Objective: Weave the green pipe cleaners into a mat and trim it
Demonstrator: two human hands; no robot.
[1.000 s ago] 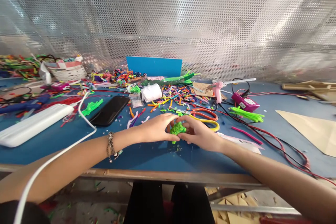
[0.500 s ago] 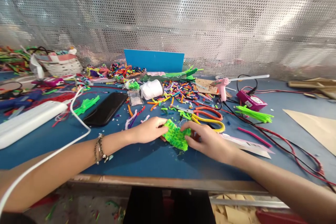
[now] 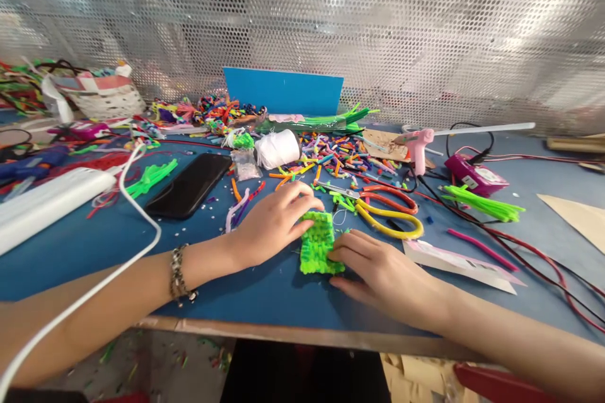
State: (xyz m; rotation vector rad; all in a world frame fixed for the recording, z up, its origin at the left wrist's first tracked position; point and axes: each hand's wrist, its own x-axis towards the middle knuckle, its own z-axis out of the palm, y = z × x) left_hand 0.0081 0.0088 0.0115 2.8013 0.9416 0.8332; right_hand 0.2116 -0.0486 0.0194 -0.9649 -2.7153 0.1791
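Observation:
A bright green woven patch of fuzzy pipe cleaners [image 3: 317, 242] lies nearly flat on the blue table in front of me. My left hand [image 3: 274, 220] has its thumb on the patch's upper left part, the fingers bent over its top edge. At the lower right edge, my right hand [image 3: 378, 274] grips the patch between thumb and fingers; the fingertips are partly hidden. Just beyond the right hand lie scissors [image 3: 390, 217] with one yellow and one orange-red handle. A thin loop of wire or thread [image 3: 339, 217] rests above the patch.
A black phone [image 3: 189, 186] and a white power strip [image 3: 54, 201] are on the left, with a white cable crossing my left forearm. Behind are a white thread spool [image 3: 278, 149] and cut pipe-cleaner pieces. A pink glue gun [image 3: 418, 148] and green pipe cleaners [image 3: 484, 203] are at right.
The green patch has gone from tilted and bent between both hands to lying flatter and straighter on the table. My left hand has shifted to its top left, my right to its lower right.

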